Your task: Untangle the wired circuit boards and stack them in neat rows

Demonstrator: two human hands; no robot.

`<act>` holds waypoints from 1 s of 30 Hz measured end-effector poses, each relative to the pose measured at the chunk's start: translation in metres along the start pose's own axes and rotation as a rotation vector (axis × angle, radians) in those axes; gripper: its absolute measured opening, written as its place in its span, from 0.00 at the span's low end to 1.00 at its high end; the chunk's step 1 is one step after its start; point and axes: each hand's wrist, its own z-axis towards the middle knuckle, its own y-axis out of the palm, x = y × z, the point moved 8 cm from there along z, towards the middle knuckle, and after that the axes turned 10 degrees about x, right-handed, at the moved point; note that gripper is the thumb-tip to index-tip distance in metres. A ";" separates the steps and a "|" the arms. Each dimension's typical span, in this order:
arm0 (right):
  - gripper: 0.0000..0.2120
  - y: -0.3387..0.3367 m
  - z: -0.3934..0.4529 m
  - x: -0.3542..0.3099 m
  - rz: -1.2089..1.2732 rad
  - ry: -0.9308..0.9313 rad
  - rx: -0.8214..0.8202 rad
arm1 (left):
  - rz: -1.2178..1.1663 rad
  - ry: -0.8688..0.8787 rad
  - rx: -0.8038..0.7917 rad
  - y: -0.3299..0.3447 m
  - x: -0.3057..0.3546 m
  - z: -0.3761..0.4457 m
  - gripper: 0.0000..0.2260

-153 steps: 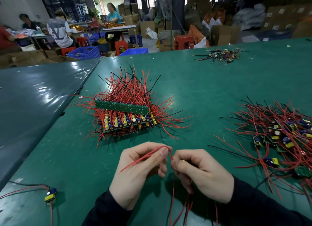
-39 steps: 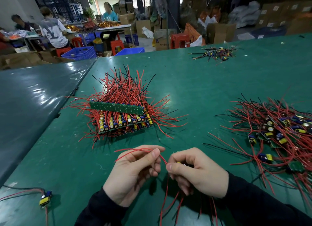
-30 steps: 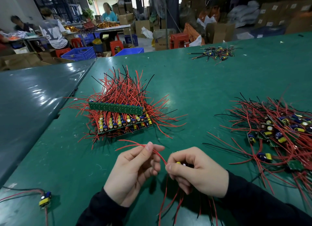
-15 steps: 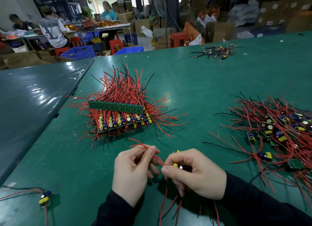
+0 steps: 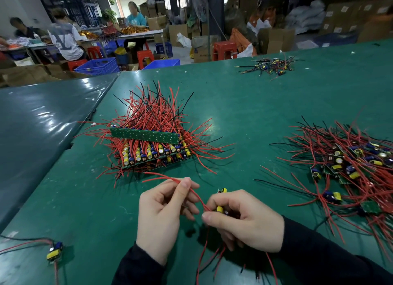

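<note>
Bare green table is seen from the hands toward 12 and 1 o'clock — a lane between the stacked boards at 11 o'clock and the tangled pile at 3 o'clock. Red wires from both spread outward, narrowing it. At 8 o'clock a lone board lies near the edge; at 1 o'clock, far off, a small heap is found.

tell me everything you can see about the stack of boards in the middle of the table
The neat stack of small green circuit boards sits left of centre on the green table, beyond both hands and untouched. Its boards lie packed in rows, showing yellow and blue cylindrical components on top. One long green board strip stands on edge across the back. Thin red and black wires bristle upward and outward on every side, their loose ends resting on the table.
</note>
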 end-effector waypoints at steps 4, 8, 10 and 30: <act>0.07 -0.002 0.000 0.003 -0.011 0.006 0.009 | -0.024 -0.044 -0.014 0.001 -0.004 0.001 0.11; 0.06 -0.001 0.002 0.001 0.094 0.005 -0.004 | -0.018 -0.156 -0.178 0.011 -0.011 -0.004 0.09; 0.06 -0.002 0.003 0.000 0.155 0.010 -0.013 | 0.030 -0.109 -0.204 0.013 -0.007 -0.005 0.07; 0.17 0.009 0.000 0.003 0.277 0.112 -0.143 | -0.168 -0.301 -0.232 0.016 -0.009 -0.011 0.07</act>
